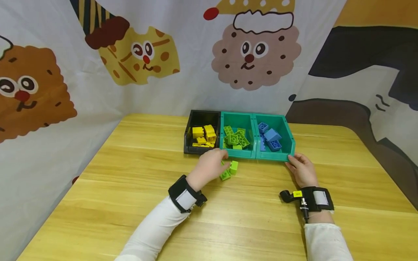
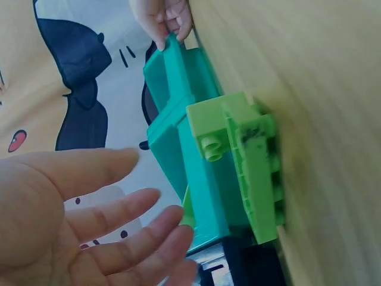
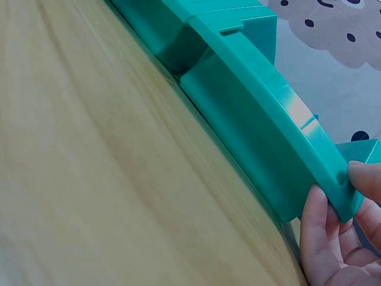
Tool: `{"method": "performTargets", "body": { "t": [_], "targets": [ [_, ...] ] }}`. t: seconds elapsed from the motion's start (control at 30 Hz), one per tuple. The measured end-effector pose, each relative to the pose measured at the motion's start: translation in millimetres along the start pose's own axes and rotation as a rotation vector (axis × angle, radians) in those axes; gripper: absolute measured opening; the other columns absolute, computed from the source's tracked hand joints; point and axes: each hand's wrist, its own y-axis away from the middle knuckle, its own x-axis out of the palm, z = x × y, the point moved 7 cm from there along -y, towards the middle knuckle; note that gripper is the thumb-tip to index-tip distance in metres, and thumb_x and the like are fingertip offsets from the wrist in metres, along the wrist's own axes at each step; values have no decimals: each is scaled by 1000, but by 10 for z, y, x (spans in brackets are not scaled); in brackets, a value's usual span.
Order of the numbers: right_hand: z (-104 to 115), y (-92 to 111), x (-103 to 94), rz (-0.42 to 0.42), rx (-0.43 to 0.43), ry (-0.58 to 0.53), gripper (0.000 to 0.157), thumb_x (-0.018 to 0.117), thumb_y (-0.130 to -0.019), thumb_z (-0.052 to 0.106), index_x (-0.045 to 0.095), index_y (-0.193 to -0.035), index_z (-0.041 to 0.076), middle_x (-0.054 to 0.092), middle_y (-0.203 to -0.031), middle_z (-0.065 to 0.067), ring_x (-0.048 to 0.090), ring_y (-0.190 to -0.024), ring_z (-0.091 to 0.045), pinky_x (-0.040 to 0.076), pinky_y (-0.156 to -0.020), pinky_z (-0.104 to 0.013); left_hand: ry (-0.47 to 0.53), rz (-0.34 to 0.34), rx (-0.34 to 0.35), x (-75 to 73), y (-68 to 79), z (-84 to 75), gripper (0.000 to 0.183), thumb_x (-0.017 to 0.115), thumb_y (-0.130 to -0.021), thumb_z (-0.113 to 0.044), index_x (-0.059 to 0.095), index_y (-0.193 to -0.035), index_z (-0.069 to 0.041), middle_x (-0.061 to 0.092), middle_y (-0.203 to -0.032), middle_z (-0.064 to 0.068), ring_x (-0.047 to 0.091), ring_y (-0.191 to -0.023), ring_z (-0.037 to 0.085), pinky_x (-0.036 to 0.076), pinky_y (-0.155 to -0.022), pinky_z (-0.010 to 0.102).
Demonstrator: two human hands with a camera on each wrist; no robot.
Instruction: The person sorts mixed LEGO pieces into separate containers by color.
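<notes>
My left hand is over the table with its fingers loosely extended, just left of two light green toy bricks. One green brick stands upright; the other green brick lies beside it. In the left wrist view a gap shows between the fingers and the bricks, and the palm holds nothing. The right hand pinches the front right corner of the right teal bin, its thumb on the rim and fingers beneath, as the right wrist view shows.
Left of that bin stand a middle teal bin with green bricks and a black bin with yellow bricks. Several blue bricks lie in the right bin. A printed cloth hangs behind the wooden table.
</notes>
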Motion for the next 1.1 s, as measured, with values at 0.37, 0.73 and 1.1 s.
{"method": "performTargets", "body": {
  "t": [0.37, 0.73, 1.1],
  "targets": [
    [-23, -4, 8, -4, 5, -4, 11, 62, -90, 17, 57, -99, 14, 51, -95, 5, 53, -91, -4, 50, -79, -14, -121, 218, 33, 273, 108, 30, 61, 72, -83, -32, 50, -136, -13, 50, -134, 17, 51, -117, 32, 45, -96, 43],
    [20, -3, 31, 17, -10, -35, 6, 61, -91, 14, 59, -97, 14, 52, -92, 7, 54, -89, -4, 51, -78, -14, -142, 224, 2, 363, 72, 90, 68, 75, -80, -34, 47, -137, -11, 53, -129, 15, 53, -112, 29, 47, -93, 41],
    [21, 0, 27, 18, -11, -27, 7, 59, -92, 13, 57, -99, 12, 51, -92, 7, 53, -89, -3, 51, -78, -14, -132, 198, 38, 371, 77, 104, 59, 78, -77, -20, 56, -131, -11, 57, -121, 13, 54, -106, 24, 46, -94, 37]
  ]
}}
